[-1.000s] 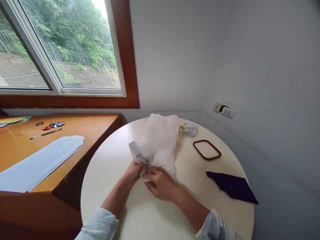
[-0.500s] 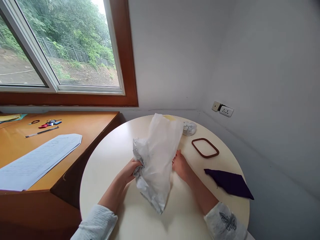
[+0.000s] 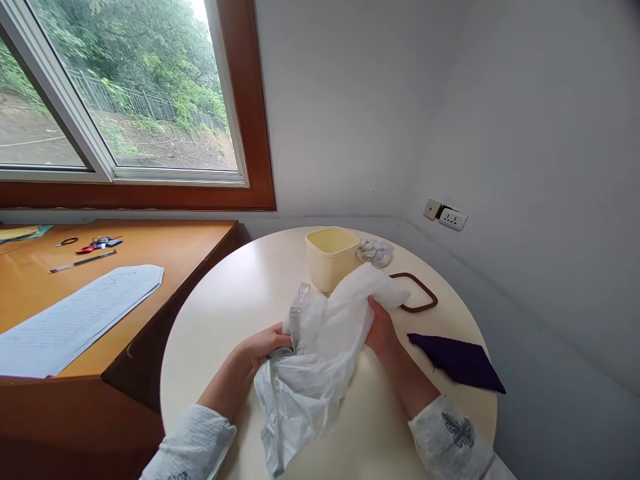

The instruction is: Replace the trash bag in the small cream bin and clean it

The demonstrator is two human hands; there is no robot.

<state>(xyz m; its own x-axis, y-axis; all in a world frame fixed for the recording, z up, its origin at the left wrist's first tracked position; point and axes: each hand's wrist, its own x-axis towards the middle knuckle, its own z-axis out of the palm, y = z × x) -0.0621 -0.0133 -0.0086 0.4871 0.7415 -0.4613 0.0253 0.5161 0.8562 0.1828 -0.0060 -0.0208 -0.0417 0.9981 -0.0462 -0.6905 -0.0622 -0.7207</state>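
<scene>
From my remote seat I see the white bag (image 3: pixel 320 353) now clear of the yellow tub (image 3: pixel 323 270) it hid earlier; its far end masks part of the brown frame (image 3: pixel 431 303). Left hand (image 3: pixel 263 343) and right hand (image 3: pixel 381 330) clamp their fingers on its sides over the round table (image 3: pixel 225 300). Tabletop runs leftward to the rim (purple cloth (image 3: pixel 457 361) narrows the right).

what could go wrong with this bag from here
The thin white plastic bag, gripped by both left hand and right hand, could tear if pulled hard. Its far end overlaps the brown frame in view, so it might drag it. A wide sweep might also bump the pale yellow container just beyond.
</scene>
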